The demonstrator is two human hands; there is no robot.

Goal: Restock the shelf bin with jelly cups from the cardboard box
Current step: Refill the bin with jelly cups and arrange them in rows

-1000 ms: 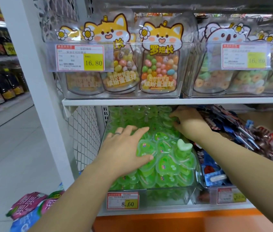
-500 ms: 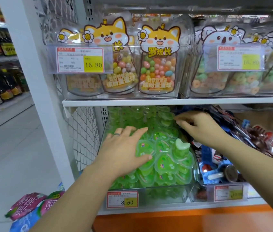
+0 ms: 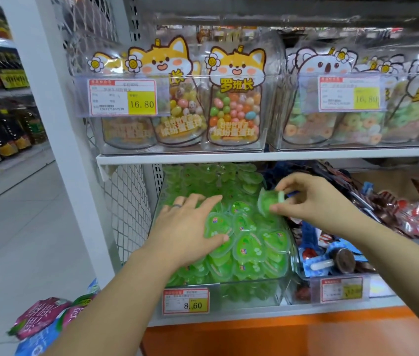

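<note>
The clear bin (image 3: 254, 291) is heaped with green jelly cups (image 3: 247, 242) right up over its front wall, and the shelf (image 3: 254, 156) above sits close over the back of the pile. Left hand (image 3: 187, 229) lies flat and spread on the heap, gripping nothing. Right hand (image 3: 313, 201) pinches one jelly cup (image 3: 267, 202), tilted, at the bin's right edge.

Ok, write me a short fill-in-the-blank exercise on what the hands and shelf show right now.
1. The left hand lies flat on the pile of ____ jelly cups.
2. The right hand pinches one jelly cup above the clear ____.
3. The price tag on that bin reads ____.
4. A ____ sits on a finger of the left hand.

Missing words: green; bin; 8.60; ring
</note>
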